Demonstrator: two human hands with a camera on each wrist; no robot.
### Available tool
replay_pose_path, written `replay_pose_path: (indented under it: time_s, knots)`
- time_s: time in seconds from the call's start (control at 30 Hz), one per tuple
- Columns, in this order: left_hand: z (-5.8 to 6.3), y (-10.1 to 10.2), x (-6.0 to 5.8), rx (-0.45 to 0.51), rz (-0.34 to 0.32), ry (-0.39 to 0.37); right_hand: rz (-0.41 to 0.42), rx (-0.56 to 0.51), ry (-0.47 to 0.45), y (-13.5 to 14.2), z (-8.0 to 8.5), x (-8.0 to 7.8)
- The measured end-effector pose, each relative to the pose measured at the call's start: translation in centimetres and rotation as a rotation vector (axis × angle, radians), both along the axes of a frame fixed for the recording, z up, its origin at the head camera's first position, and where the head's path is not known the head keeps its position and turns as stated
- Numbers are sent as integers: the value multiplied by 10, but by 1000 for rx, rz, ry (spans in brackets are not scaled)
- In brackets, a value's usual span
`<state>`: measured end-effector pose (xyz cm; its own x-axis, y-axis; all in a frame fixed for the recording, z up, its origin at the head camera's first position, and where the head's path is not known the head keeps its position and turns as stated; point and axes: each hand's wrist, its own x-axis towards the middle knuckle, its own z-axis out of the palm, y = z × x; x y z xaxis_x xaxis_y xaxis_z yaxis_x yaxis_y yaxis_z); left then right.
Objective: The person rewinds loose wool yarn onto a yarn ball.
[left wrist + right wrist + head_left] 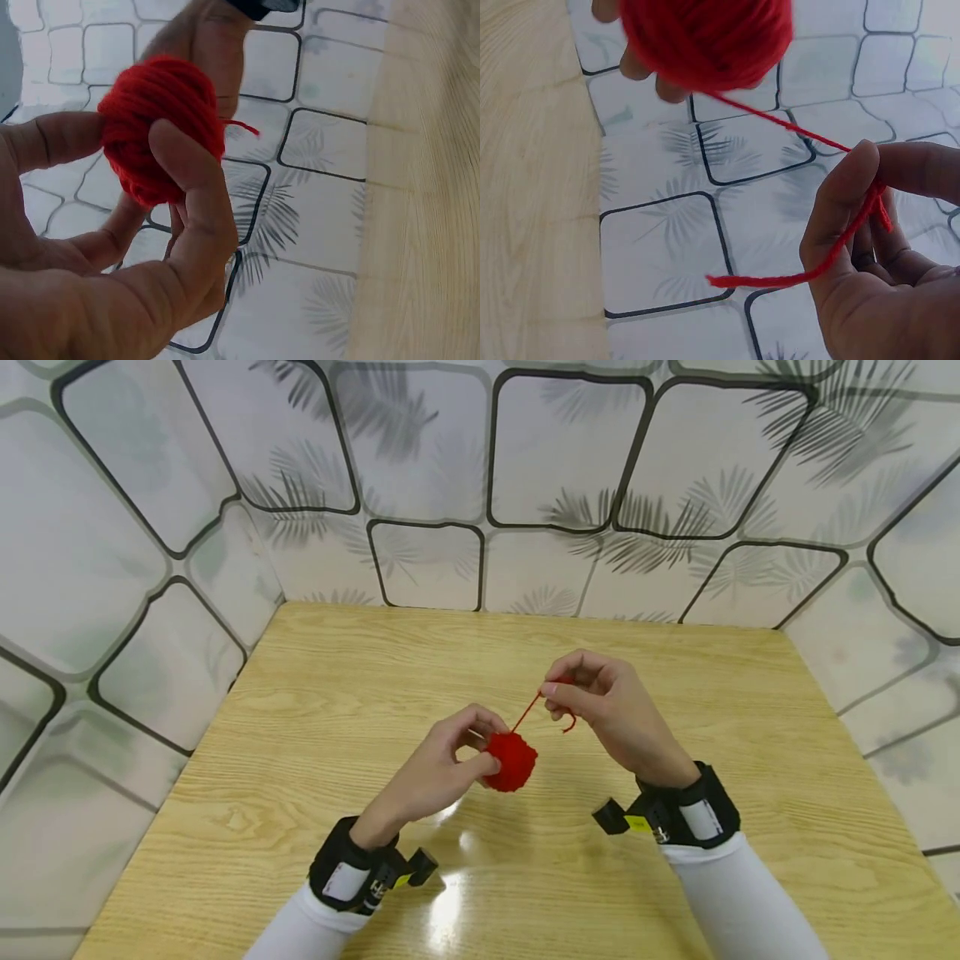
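Note:
A small ball of red yarn [513, 762] is held in the left hand [450, 760], thumb on the near side and fingers around it. In the left wrist view the wound strands of the yarn ball [161, 97] show between the fingertips. Up and to the right, the right hand [607, 706] pinches the yarn strand [780, 122] between thumb and forefinger. That strand runs straight from the ball to the pinch. Past the fingers a loose yarn end [772, 282] hangs free, seen in the right wrist view. Both hands are above the table.
The light wooden table [360, 677] lies beneath the hands. Pale panels [427, 468] with dark rounded outlines and leaf prints stand along its back and sides. Each wrist wears a black strap [686, 806] with a small camera.

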<state>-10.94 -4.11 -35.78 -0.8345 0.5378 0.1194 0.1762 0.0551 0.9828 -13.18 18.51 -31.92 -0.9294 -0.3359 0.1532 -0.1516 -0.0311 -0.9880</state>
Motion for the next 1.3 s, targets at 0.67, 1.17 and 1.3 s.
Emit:
replay_pose_path:
  time_s: [0.67, 1.17, 1.3]
  knots:
    - [28, 14, -5, 198, 544, 113, 52, 77, 108, -37, 10, 41]
    - [20, 0, -23, 697, 359, -288, 67, 116, 29, -36, -13, 43]
    - [23, -5, -25, 768, 313, -331, 53, 109, 26, -32, -20, 40]
